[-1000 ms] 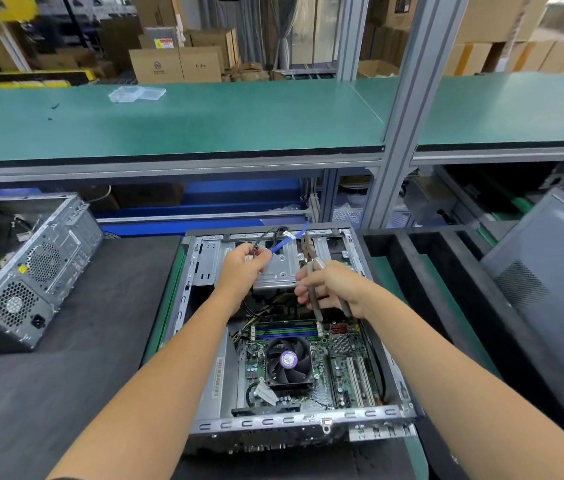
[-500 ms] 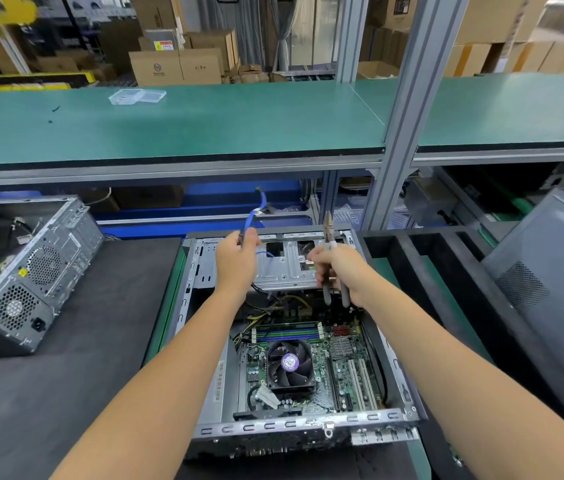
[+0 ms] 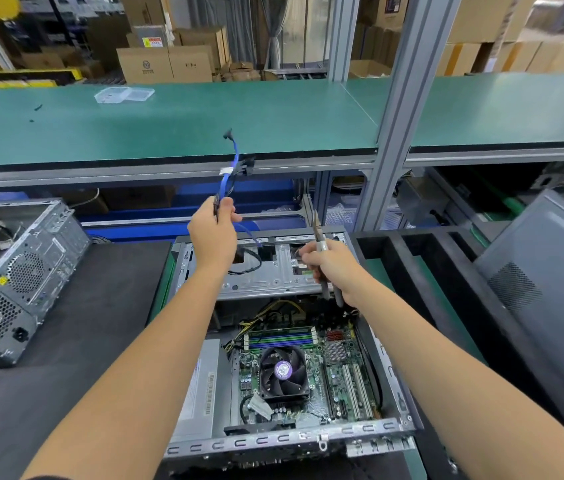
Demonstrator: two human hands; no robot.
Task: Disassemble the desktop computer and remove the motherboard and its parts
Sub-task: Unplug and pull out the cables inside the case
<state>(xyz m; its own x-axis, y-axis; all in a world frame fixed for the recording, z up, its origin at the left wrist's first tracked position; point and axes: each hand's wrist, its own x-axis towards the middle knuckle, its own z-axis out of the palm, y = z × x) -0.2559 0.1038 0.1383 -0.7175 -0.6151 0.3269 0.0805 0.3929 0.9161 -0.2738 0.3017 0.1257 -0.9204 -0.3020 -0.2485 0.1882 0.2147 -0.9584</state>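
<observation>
Since a second earlier, our left hand had risen from the drive cage, lifting the thin blue data cable it gripped up above the open grey metal computer case. Our right hand held grey-handled pliers, tips up, over the silver drive cage. Below both hands lay the green motherboard with its black round-bladed cooler fan, near the second grey tower case at left.

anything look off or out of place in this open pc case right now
Nothing looks damaged or spilled. The left hand holds the blue cable lifted above the case, and the right hand holds pliers, normal for teardown.
</observation>
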